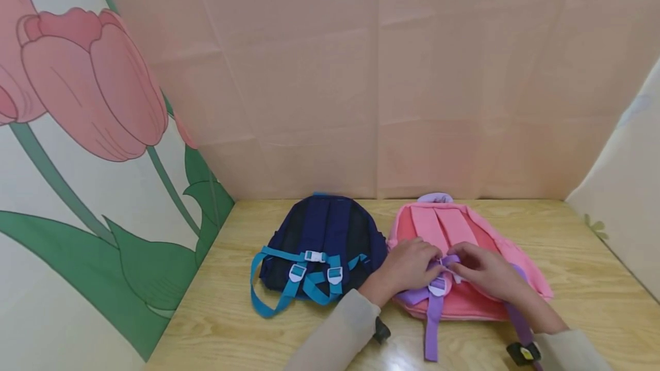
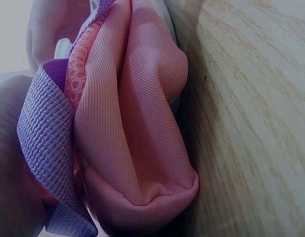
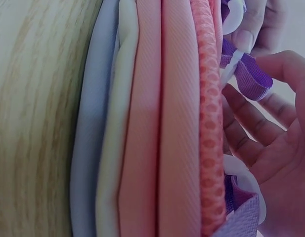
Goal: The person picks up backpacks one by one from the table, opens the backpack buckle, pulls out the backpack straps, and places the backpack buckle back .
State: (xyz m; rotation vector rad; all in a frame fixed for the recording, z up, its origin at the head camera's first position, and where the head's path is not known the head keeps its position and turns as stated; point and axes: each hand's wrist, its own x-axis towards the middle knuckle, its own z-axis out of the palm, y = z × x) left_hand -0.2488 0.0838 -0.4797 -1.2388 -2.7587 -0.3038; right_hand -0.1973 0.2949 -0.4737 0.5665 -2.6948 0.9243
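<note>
A pink backpack (image 1: 510,251) lies on the table with its strap side up and purple straps across it. My left hand (image 1: 409,265) bends over its middle and pinches a white plastic buckle (image 3: 232,68) on a purple strap. Close by on the right, my right hand (image 1: 487,272) holds the looped end of that purple strap (image 3: 256,85) between thumb and fingers. A white strap adjuster (image 1: 437,286) sits just below the left hand, with a loose purple strap end (image 1: 433,331) hanging toward the front. The fingers partly hide the buckle in the head view.
A navy backpack (image 1: 326,222) with teal straps (image 1: 278,305) lies to the left; its white buckle (image 1: 314,256) is joined. The wooden table (image 1: 216,325) meets a pinkish-brown backdrop (image 1: 309,85) behind. A tulip-printed panel (image 1: 93,79) stands at the left.
</note>
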